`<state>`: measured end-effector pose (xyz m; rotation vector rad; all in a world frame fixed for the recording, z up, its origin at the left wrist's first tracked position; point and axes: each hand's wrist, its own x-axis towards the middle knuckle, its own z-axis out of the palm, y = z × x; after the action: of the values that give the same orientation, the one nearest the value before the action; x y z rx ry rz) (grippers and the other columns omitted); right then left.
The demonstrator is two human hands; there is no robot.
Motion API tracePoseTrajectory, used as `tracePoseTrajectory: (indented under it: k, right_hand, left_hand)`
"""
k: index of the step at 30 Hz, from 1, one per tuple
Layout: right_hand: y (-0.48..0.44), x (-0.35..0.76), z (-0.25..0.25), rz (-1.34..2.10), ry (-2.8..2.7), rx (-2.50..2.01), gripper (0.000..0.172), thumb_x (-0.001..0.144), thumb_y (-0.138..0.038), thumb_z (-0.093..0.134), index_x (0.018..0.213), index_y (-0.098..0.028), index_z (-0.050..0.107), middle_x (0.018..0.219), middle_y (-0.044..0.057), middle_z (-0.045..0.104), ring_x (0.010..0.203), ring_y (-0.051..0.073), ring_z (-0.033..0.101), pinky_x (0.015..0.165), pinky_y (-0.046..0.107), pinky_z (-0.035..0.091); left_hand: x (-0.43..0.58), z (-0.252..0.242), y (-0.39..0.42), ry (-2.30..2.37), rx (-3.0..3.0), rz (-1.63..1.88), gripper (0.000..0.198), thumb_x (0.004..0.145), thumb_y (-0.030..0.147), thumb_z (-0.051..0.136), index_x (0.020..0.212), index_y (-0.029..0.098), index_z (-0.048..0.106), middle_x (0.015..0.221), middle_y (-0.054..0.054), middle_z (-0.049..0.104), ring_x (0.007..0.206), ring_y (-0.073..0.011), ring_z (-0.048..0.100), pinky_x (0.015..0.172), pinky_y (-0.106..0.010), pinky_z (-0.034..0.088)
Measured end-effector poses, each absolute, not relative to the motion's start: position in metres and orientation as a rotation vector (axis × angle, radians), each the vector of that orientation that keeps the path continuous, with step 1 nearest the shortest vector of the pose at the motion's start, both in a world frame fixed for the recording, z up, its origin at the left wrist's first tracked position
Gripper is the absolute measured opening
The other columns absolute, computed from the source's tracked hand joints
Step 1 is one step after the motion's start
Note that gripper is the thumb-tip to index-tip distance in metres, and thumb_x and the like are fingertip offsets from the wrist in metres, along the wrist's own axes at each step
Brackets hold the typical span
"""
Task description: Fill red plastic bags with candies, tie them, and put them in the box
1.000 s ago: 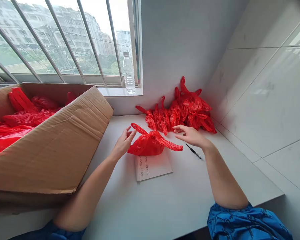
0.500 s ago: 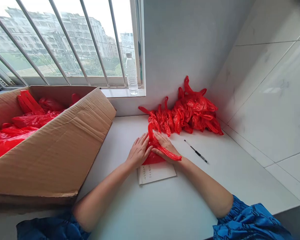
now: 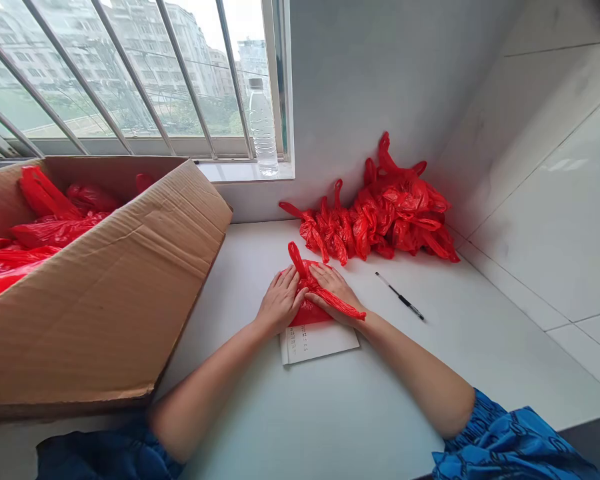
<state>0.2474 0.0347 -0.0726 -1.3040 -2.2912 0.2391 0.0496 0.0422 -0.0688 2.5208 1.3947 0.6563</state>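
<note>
A tied red plastic bag (image 3: 310, 310) lies on a white sheet of paper with printed numbers (image 3: 320, 340) on the white counter. My left hand (image 3: 280, 303) presses flat on the bag's left side, fingers stretched out. My right hand (image 3: 336, 288) lies flat on its right side, fingers spread, with one bag handle running over my wrist. The other handle sticks up between my hands. Both hands flatten the bag against the paper.
A pile of tied red bags (image 3: 380, 217) sits in the back corner by the tiled wall. A black pen (image 3: 400, 305) lies right of my hands. A large cardboard box (image 3: 105, 287) holding more red bags stands at left. A water bottle (image 3: 263, 130) stands on the windowsill.
One second ago my hands hovered apart on either side of the puffed bag. They came together and pressed down on it, and the bag is now flattened.
</note>
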Motion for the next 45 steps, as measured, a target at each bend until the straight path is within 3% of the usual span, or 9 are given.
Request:
tracePoseTrajectory:
  k: [12, 18, 22, 25, 30, 33, 37, 40, 45]
  right_hand:
    - [0.037, 0.248, -0.076, 0.241, -2.277, -1.279, 0.068, 0.098, -0.058, 0.041, 0.153, -0.017, 0.035, 0.155, 0.014, 0.041, 0.148, 0.028, 0.028, 0.122, 0.051, 0.022]
    - [0.024, 0.254, -0.056, 0.451, -2.016, -1.032, 0.049, 0.088, -0.049, 0.063, 0.126, -0.018, 0.061, 0.129, 0.015, 0.064, 0.123, 0.032, 0.055, 0.114, 0.055, 0.031]
    - [0.004, 0.257, -0.026, 0.793, -1.878, -0.929, 0.030, 0.091, -0.047, 0.059, 0.089, -0.018, 0.065, 0.082, 0.004, 0.067, 0.078, 0.020, 0.062, 0.077, 0.037, 0.051]
    - [-0.019, 0.254, -0.004, 1.222, -1.694, -0.883, 0.031, 0.083, -0.048, 0.070, 0.079, -0.019, 0.060, 0.068, -0.002, 0.056, 0.060, 0.013, 0.049, 0.055, 0.026, 0.040]
    - [-0.066, 0.245, 0.020, 1.508, -1.795, -0.813, 0.032, 0.081, -0.049, 0.072, 0.075, -0.020, 0.061, 0.072, 0.001, 0.058, 0.067, 0.016, 0.052, 0.060, 0.028, 0.042]
    - [-0.080, 0.245, 0.019, 1.498, -1.866, -0.828, 0.030, 0.084, -0.053, 0.066, 0.089, -0.023, 0.067, 0.087, 0.006, 0.065, 0.079, 0.022, 0.059, 0.068, 0.033, 0.049]
    - [-0.075, 0.248, -0.013, 1.226, -1.853, -1.013, 0.036, 0.087, -0.059, 0.058, 0.087, -0.025, 0.071, 0.087, 0.007, 0.067, 0.087, 0.027, 0.063, 0.081, 0.038, 0.051]
    - [-0.064, 0.246, -0.047, 1.117, -1.844, -1.165, 0.047, 0.086, -0.066, 0.053, 0.071, -0.024, 0.068, 0.071, 0.005, 0.063, 0.070, 0.025, 0.061, 0.067, 0.036, 0.051]
    - [-0.053, 0.234, -0.093, 0.950, -2.007, -1.178, 0.049, 0.080, -0.071, 0.052, 0.062, -0.027, 0.065, 0.061, 0.004, 0.060, 0.054, 0.023, 0.055, 0.052, 0.035, 0.046]
  left_hand:
    - [0.048, -0.073, 0.043, 1.363, 2.513, 0.773, 0.046, 0.101, 0.041, 0.038, 0.138, 0.018, 0.053, 0.153, -0.014, 0.043, 0.143, -0.0254, 0.038, 0.122, -0.048, 0.022]
    - [0.043, -0.058, 0.028, 1.198, 2.449, 1.126, 0.027, 0.095, 0.037, 0.052, 0.115, 0.022, 0.062, 0.134, -0.010, 0.061, 0.125, -0.0254, 0.053, 0.117, -0.049, 0.027]
    - [0.043, -0.028, 0.000, 1.186, 2.176, 1.217, 0.025, 0.098, 0.040, 0.046, 0.098, 0.020, 0.062, 0.095, -0.008, 0.070, 0.088, -0.0213, 0.063, 0.088, -0.038, 0.047]
    - [0.040, 0.006, -0.035, 1.148, 2.016, 1.158, 0.028, 0.097, 0.043, 0.048, 0.104, 0.020, 0.061, 0.089, -0.006, 0.068, 0.076, -0.0178, 0.059, 0.071, -0.030, 0.045]
    - [0.016, 0.071, -0.099, 1.052, 2.005, 0.629, 0.030, 0.087, 0.047, 0.063, 0.092, 0.018, 0.068, 0.069, 0.001, 0.058, 0.060, -0.0114, 0.045, 0.056, -0.023, 0.035]
    - [-0.012, 0.108, -0.132, 0.935, 1.740, 0.574, 0.030, 0.092, 0.045, 0.057, 0.097, 0.019, 0.072, 0.077, -0.002, 0.064, 0.068, -0.0142, 0.054, 0.061, -0.024, 0.042]
    - [-0.070, 0.166, -0.163, 1.126, 1.324, 0.974, 0.031, 0.081, 0.049, 0.072, 0.093, 0.020, 0.076, 0.084, -0.009, 0.072, 0.071, -0.0231, 0.066, 0.056, -0.028, 0.050]
    - [-0.119, 0.215, -0.163, 1.450, 1.133, 1.599, 0.037, 0.076, 0.043, 0.080, 0.101, 0.016, 0.075, 0.094, -0.011, 0.074, 0.075, -0.0281, 0.070, 0.058, -0.034, 0.055]
    - [-0.180, 0.264, -0.085, 1.631, 1.461, 1.775, 0.038, 0.093, 0.037, 0.062, 0.116, 0.007, 0.067, 0.094, -0.008, 0.072, 0.074, -0.0189, 0.070, 0.063, -0.027, 0.050]
